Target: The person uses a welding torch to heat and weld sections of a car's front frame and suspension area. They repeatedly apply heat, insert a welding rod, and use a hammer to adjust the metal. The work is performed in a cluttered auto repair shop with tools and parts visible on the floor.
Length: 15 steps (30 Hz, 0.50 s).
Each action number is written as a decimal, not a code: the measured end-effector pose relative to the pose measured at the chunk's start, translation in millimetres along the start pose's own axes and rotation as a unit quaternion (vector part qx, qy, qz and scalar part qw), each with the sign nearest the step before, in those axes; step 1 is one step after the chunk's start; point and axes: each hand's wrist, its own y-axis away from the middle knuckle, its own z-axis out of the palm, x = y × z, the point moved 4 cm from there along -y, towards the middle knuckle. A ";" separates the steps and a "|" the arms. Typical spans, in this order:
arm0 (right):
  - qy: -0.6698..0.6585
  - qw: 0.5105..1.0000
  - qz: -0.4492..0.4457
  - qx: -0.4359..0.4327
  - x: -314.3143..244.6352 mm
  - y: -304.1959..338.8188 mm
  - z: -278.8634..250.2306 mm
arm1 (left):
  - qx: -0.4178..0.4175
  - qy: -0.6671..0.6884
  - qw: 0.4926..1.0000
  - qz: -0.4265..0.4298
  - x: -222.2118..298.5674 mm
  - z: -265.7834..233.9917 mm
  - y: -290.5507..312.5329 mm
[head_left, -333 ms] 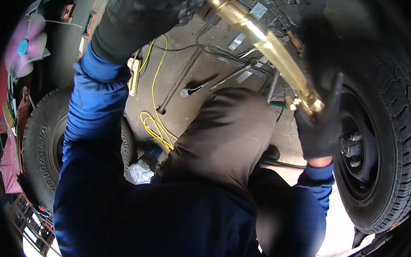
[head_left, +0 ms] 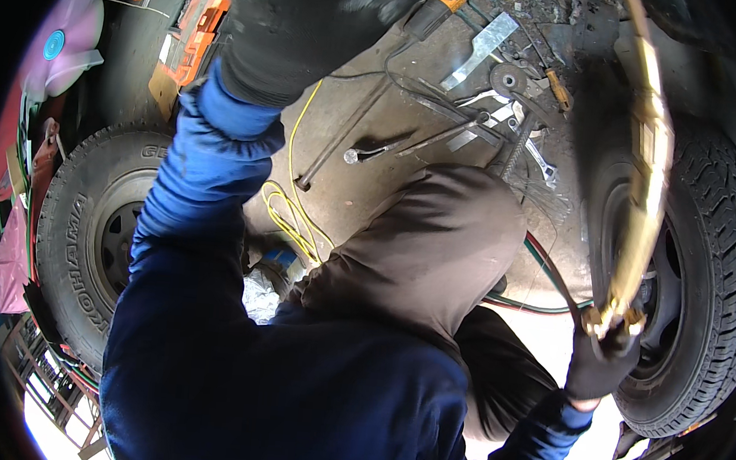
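Observation:
My right hand (head_left: pixel 601 366), in a dark glove, grips a brass gas torch (head_left: pixel 647 178) by its valve end, beside the wheel on the right. The torch stands nearly upright in view and is blurred; its thin end reaches the top edge. Twin red and green hoses (head_left: pixel 547 263) run up to that hand. My left hand (head_left: pixel 314 31), in a black glove, is raised at the upper left. Its fingers are smeared by motion and partly cut off by the top edge. An orange and black power tool (head_left: pixel 442 7) lies closest to it.
Wrenches (head_left: pixel 374 151), a grinding disc (head_left: pixel 508 79), metal strips (head_left: pixel 484 49) and an orange-handled screwdriver (head_left: pixel 558 88) lie on the floor. A yellow cord (head_left: pixel 291 215) is coiled near my knee. Tyres stand left (head_left: pixel 65 232) and right (head_left: pixel 710 283). A fan (head_left: pixel 58 43) is far left.
The torch has swung from a diagonal across the upper middle to nearly upright at the right. My right hand moved right and down with it; my left hand shifted slightly right.

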 end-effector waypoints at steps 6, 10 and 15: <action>0.110 0.991 0.058 0.057 10.0 61.1 -84.1 | -0.164 0.177 0.894 -0.378 41.0 16.7 165.4; 0.142 0.985 0.058 0.083 -16.5 79.3 -121.4 | -0.328 0.194 0.813 -0.440 93.3 24.1 237.8; 0.213 0.976 -0.001 0.051 -47.1 92.6 -151.0 | -0.397 0.287 0.768 -0.412 162.6 67.3 268.8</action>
